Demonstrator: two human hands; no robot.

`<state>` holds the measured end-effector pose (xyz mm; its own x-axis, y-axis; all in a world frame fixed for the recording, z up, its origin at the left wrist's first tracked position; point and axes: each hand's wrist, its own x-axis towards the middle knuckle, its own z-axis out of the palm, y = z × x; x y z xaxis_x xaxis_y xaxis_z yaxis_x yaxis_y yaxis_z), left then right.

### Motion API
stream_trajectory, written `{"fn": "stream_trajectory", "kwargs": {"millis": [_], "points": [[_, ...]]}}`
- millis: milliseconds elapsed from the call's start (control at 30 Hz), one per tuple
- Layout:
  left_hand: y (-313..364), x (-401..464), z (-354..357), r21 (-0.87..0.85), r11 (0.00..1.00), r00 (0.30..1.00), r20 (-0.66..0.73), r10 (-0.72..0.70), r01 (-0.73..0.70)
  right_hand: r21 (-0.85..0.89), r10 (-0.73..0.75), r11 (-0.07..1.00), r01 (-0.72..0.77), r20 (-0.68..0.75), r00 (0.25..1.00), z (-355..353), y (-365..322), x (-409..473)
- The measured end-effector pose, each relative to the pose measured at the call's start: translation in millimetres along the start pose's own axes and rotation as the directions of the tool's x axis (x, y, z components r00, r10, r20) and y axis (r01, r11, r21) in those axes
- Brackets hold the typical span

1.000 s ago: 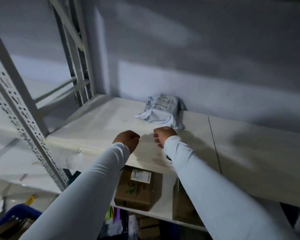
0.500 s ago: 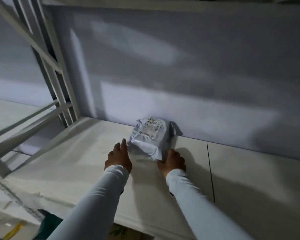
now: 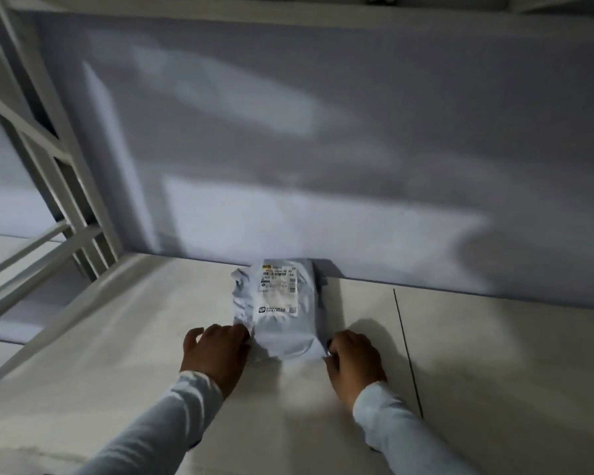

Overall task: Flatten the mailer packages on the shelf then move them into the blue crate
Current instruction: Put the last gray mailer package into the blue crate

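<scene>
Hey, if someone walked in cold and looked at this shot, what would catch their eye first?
First, the crumpled grey mailer package with its white shipping label, sitting on the white shelf against the back wall. Next, the two hands at its near corners: the left hand touches the left corner and the right hand touches the right one. The white metal shelf frame slants up at far left.

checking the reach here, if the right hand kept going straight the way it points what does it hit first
The right hand already touches the mailer package at its near right corner; going straight on, it would likely press into that package first.
</scene>
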<state>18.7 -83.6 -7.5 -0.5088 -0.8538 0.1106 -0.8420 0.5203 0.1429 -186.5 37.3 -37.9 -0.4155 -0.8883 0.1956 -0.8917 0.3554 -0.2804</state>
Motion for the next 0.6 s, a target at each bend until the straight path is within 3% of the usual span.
{"fn": "stream_trajectory", "kwargs": {"millis": [133,233,367,467,533,567,600], "points": [[-10,-57,0,-0.023,0.973,0.968,-0.106,0.228,-0.232,0.09,-0.077,0.992,0.087,-0.112,0.991,-9,15,-56],[-11,-92,-2,-0.079,0.944,0.934,-0.195,0.3,-0.32,0.082,-0.118,0.987,0.135,-0.19,0.975,-14,12,-104],[-6,-144,-9,-0.175,0.951,0.957,-0.186,0.221,-0.253,0.16,0.026,0.987,0.0,-0.164,0.986,-8,0,-159],[-50,-145,93,-0.137,0.959,0.954,-0.205,0.219,-0.249,0.091,-0.026,0.995,0.044,-0.196,0.98,-14,-6,-173],[-62,-122,140,0.005,0.986,0.893,-0.422,0.155,-0.168,0.09,-0.041,0.994,0.063,-0.233,0.972,-32,-21,-175],[-47,-120,112,-0.033,0.986,0.871,-0.474,0.13,-0.165,0.125,-0.044,0.989,0.08,-0.266,0.963,-41,-30,-173],[-24,-131,67,-0.193,0.938,0.887,-0.424,0.185,-0.288,0.17,-0.048,0.98,0.103,-0.301,0.952,-49,-41,-170]]}}
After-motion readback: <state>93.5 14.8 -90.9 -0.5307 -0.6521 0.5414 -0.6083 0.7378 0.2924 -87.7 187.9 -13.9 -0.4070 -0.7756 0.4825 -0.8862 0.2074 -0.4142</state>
